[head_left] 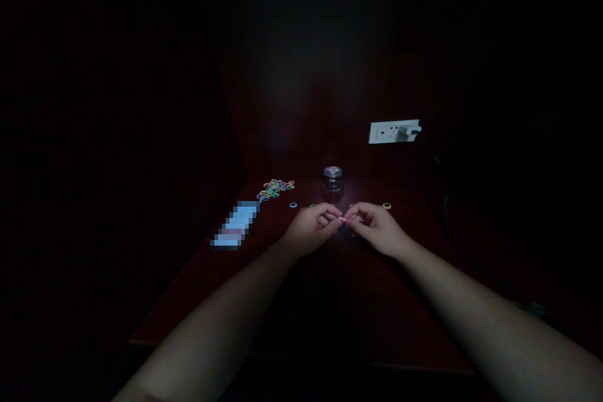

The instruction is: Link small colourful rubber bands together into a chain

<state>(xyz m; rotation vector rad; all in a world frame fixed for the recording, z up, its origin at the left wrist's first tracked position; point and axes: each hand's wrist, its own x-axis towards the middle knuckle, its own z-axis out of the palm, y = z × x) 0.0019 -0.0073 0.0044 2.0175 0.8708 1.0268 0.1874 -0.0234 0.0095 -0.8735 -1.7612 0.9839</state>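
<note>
My left hand [314, 226] and my right hand [377, 226] meet over the middle of the dark red table. Between their pinched fingertips is a small pink band [343, 219], held from both sides. Just beyond my hands stands a small clear jar [332, 181] with its lid on. A blue band [293, 205] lies to the left of my left hand, and a yellow band [387, 206] lies beyond my right hand. Parts of other small bands show behind my fingers. Farther left is a loose pile of colorful bands [276, 188].
A lit, pixelated rectangular object [237, 225] lies at the table's left edge. On the wall at the back right is a white socket [394, 131] with a plug in it. A dark cable [447, 220] runs down along the right side.
</note>
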